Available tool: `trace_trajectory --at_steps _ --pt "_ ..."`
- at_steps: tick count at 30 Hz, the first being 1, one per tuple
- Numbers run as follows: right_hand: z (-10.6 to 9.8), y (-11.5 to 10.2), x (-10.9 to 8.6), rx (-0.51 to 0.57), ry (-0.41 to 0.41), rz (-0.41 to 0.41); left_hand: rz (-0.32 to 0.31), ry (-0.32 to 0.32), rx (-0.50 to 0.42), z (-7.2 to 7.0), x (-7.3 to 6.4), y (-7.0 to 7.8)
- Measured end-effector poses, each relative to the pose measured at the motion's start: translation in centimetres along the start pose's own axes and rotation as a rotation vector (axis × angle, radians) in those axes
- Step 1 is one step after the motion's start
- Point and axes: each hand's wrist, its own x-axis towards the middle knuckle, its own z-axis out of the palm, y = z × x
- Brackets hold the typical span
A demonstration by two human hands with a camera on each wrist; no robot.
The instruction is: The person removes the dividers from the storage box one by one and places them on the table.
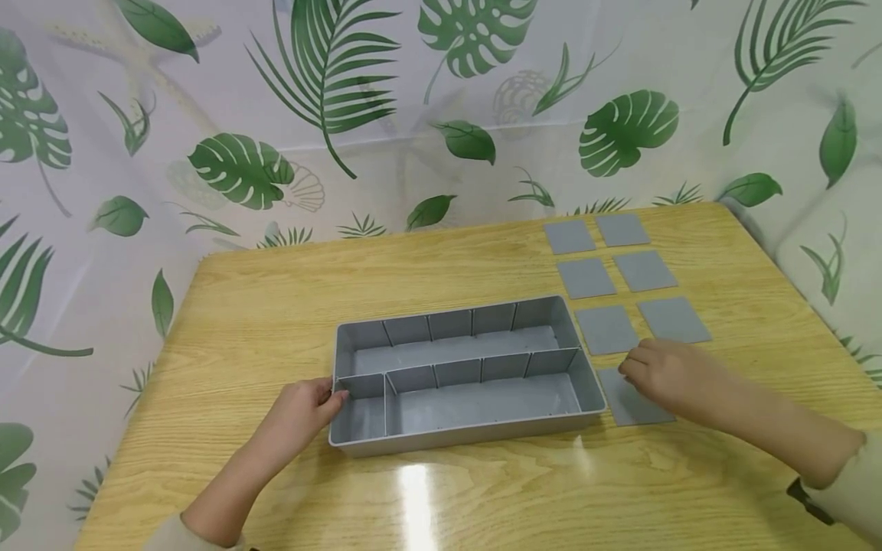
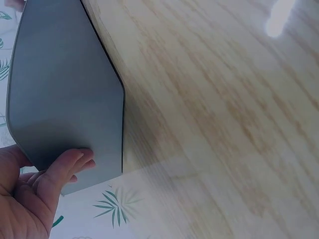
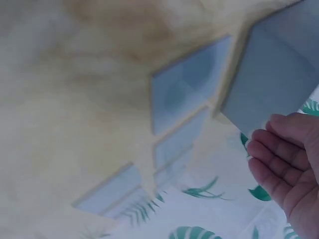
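A long gray divided storage box [image 1: 441, 440] stands on the wooden table, with a lengthwise partition and one short crosswise divider [image 1: 386, 404] near its left end. My left hand [image 1: 303, 409] grips the box's left end, thumb over the rim and fingers outside; the left wrist view shows the fingertips against the outer wall [image 2: 65, 99]. Just right of the box, my right hand [image 1: 671, 379] hovers over the nearest thin gray square [image 1: 637, 405], partly hiding it. In the right wrist view, its fingers are loosely bent with nothing visible between them, close to the gray box wall [image 3: 274, 74].
More thin gray squares lie in two columns toward the table's far right, among them a front right one [image 1: 674, 319] and a back left one [image 1: 569, 236]. A leaf-printed cloth [image 1: 386, 99] hangs behind the wooden table [image 1: 276, 291].
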Motion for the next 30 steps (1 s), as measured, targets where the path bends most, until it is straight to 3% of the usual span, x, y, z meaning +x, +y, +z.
trace_trajectory --at_steps 10,30 --pt "-1.2 1.1 4.0 0.033 0.123 -0.070 0.012 -0.020 0.017 -0.3 0.0 0.1" --pt "-1.4 0.5 9.7 0.032 0.139 -0.205 0.002 -0.026 0.000 -0.2 0.2 -0.1"
